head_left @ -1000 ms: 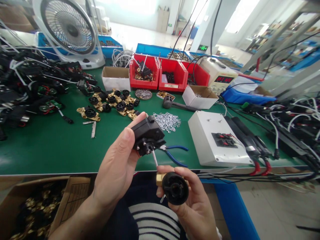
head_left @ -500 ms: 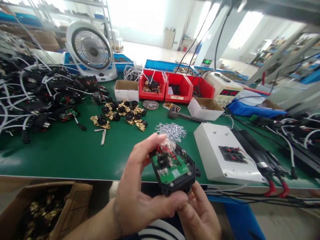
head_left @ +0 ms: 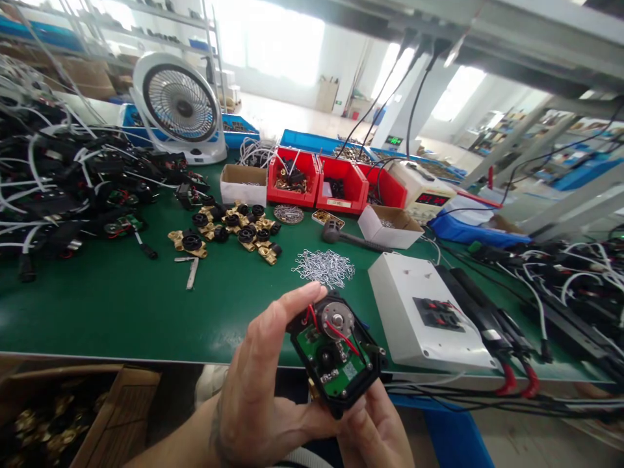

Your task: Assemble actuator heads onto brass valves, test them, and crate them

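My left hand (head_left: 266, 396) grips a black open housing (head_left: 336, 357) from its left side, thumb under it and forefinger along its top edge. Inside the housing I see a green circuit board, red wires and a round metal part. My right hand (head_left: 377, 432) is below and right of the housing, its fingers against the underside. What the right hand holds beneath the housing is hidden. Both hands are over the near edge of the green table (head_left: 121, 312).
Brass-and-black valve parts (head_left: 234, 231) and a pile of metal clips (head_left: 324, 266) lie on the table. A white box with red switches (head_left: 429, 315) stands at right, red bins (head_left: 336, 179) and a fan (head_left: 180, 107) behind, cable bundles (head_left: 63, 182) at left. A carton (head_left: 73, 416) sits below the edge.
The black housing came down onto the round black part held by my right hand and now faces me with its circuit board. The view has tilted up.
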`<move>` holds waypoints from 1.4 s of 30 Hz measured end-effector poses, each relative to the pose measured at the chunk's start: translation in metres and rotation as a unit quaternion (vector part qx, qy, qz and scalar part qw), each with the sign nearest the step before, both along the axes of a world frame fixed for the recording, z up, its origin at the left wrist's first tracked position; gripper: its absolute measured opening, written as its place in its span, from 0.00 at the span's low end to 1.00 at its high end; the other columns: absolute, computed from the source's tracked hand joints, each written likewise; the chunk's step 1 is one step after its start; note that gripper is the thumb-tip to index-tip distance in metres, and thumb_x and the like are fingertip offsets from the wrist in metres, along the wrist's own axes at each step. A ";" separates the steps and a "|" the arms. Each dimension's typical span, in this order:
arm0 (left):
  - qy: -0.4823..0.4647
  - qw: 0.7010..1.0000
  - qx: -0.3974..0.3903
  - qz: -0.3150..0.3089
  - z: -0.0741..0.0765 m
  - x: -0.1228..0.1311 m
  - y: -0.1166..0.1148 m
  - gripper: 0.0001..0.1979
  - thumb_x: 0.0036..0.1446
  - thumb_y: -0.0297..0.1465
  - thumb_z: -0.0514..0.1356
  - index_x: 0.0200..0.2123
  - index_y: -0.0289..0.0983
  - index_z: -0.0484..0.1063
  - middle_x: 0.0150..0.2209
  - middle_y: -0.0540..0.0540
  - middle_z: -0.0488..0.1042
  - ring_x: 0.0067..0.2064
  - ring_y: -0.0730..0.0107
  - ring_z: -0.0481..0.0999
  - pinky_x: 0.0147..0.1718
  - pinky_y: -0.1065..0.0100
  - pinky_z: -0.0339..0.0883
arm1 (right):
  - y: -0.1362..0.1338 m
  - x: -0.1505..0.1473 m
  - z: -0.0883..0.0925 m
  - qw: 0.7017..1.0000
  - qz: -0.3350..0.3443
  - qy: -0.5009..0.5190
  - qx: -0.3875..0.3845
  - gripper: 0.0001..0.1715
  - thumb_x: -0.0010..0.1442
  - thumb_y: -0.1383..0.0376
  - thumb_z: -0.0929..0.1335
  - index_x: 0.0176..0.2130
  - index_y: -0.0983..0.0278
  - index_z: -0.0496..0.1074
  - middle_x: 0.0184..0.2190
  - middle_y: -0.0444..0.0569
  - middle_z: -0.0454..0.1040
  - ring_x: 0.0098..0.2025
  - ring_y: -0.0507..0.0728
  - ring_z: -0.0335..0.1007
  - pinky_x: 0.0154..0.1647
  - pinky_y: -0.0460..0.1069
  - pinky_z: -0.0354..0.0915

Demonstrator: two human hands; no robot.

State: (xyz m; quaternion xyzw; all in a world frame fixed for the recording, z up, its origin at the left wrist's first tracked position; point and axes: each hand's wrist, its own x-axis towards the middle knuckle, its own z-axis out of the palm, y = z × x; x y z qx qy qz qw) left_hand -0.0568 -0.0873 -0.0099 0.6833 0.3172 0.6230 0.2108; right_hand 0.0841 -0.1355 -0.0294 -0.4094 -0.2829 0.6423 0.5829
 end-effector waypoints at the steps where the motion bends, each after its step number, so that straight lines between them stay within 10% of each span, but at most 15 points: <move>1: 0.001 1.000 -0.006 0.000 -0.001 0.000 0.000 0.62 0.43 0.28 0.75 0.69 0.56 0.37 0.64 0.50 0.65 0.61 0.58 0.69 0.58 0.61 0.69 | 0.000 0.000 0.000 1.000 0.002 0.001 -0.001 0.28 0.54 0.51 0.75 0.52 0.55 0.74 0.49 0.53 0.79 0.55 0.64 0.73 0.57 0.58 0.66; 18: -0.010 0.999 -0.029 -0.016 0.004 -0.002 -0.003 0.58 0.45 0.29 0.74 0.68 0.61 0.41 0.65 0.55 0.63 0.62 0.56 0.67 0.61 0.54 0.67 | -0.003 0.002 -0.003 1.000 0.013 0.014 -0.003 0.29 0.52 0.52 0.76 0.52 0.54 0.73 0.46 0.52 0.80 0.50 0.63 0.76 0.52 0.56 0.70; 24: -0.117 0.948 -0.287 -0.077 0.022 -0.006 0.006 0.23 0.66 0.41 0.56 0.63 0.52 0.63 0.62 0.51 0.68 0.62 0.59 0.68 0.59 0.61 0.67 | -0.005 0.002 0.008 0.995 0.087 0.027 0.028 0.30 0.53 0.55 0.76 0.54 0.55 0.72 0.39 0.51 0.80 0.31 0.56 0.77 0.37 0.52 0.73; 27: -0.183 0.920 -0.334 -0.097 0.025 -0.007 0.011 0.21 0.68 0.43 0.50 0.60 0.48 0.68 0.58 0.49 0.73 0.62 0.57 0.69 0.65 0.54 0.57 | -0.002 0.000 0.014 0.994 0.095 0.033 0.029 0.28 0.55 0.54 0.75 0.54 0.53 0.72 0.37 0.48 0.80 0.27 0.54 0.76 0.32 0.50 0.73; 42: 0.019 0.973 -0.221 -0.059 0.028 -0.008 0.007 0.21 0.67 0.39 0.55 0.62 0.54 0.64 0.64 0.59 0.66 0.65 0.67 0.64 0.65 0.68 0.57 | 0.010 -0.002 0.030 0.996 0.067 -0.037 0.037 0.24 0.58 0.54 0.73 0.51 0.58 0.69 0.30 0.45 0.77 0.21 0.51 0.71 0.24 0.46 0.71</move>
